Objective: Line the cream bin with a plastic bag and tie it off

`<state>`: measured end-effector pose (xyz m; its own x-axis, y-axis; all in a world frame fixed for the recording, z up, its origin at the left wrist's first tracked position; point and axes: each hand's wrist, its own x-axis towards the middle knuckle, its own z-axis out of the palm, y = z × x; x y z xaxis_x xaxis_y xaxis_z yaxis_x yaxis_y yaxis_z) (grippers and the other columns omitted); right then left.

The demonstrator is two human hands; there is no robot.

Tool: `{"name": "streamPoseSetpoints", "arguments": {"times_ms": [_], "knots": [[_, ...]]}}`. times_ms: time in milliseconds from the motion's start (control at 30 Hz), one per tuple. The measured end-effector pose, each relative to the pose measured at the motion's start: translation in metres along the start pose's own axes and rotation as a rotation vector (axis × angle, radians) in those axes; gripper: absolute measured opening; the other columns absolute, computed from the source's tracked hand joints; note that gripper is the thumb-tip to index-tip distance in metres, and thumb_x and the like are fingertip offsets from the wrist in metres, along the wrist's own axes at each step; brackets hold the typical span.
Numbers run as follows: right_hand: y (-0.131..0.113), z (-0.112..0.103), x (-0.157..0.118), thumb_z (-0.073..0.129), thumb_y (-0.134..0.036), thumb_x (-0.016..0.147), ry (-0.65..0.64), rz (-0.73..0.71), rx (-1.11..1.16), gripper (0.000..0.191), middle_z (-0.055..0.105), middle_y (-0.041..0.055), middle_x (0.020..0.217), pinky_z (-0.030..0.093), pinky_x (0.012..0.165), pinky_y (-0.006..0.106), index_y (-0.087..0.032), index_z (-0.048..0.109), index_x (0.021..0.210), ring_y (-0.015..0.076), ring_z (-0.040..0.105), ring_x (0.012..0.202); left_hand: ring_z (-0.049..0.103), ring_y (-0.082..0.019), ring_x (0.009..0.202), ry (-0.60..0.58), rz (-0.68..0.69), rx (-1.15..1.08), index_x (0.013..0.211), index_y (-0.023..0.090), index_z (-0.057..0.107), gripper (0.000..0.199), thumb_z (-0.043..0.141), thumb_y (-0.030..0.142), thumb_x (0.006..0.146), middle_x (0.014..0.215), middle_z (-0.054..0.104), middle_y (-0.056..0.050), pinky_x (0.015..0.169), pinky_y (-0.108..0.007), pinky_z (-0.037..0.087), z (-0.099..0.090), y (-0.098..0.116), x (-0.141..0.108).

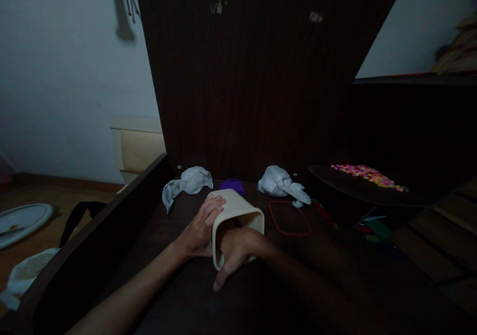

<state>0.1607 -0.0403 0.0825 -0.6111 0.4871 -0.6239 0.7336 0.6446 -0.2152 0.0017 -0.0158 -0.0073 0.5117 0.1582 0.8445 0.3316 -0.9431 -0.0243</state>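
Note:
A cream-coloured, box-shaped container (234, 202) lies tipped on the dark wooden surface, its open end facing me. My left hand (203, 228) grips it from the left side, fingers over its top edge. My right hand (236, 250) reaches into the opening; the thumb sticks out below the rim and the other fingers are hidden inside. Whether they hold anything cannot be seen. Just behind the container lies a purple object (233, 186). To its right is a thin reddish-brown rectangular ring (289, 234), flat on the surface.
Knotted whitish plastic bags lie at the back left (194, 180) and back right (278, 181). Small colourful pieces (367, 175) are spread on a dark corner shelf (335, 185). A raised dark side board (122, 201) edges the left. A white plate (26, 220) is beyond it.

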Motion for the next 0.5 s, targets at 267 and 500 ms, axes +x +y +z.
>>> {"name": "streamPoseSetpoints", "arguments": {"times_ms": [267, 500], "knots": [[-0.003, 0.003, -0.009, 0.083, -0.055, 0.073, 0.179, -0.139, 0.085, 0.099, 0.05, 0.0253, 0.153, 0.043, 0.113, 0.036, 0.0, 0.049, 0.148, 0.0382, 0.049, 0.141, 0.05, -0.041, 0.138, 0.055, -0.037, -0.017, 0.16, 0.017, 0.019, 0.098, 0.074, 0.049, 0.085, 0.142, 0.052, -0.026, 0.112, -0.072, 0.04, 0.002, -0.008, -0.002], [-0.007, 0.031, -0.052, 0.084, -0.041, 0.075, 0.339, -0.261, 0.157, 0.116, 0.019, 0.0342, 0.163, 0.021, 0.128, 0.042, 0.01, 0.02, 0.157, 0.0381, 0.022, 0.155, 0.051, -0.044, 0.136, 0.048, -0.047, -0.015, 0.162, 0.016, 0.016, 0.098, 0.069, 0.052, 0.087, 0.144, 0.05, -0.025, 0.109, -0.072, 0.044, -0.003, -0.012, 0.0]]}}
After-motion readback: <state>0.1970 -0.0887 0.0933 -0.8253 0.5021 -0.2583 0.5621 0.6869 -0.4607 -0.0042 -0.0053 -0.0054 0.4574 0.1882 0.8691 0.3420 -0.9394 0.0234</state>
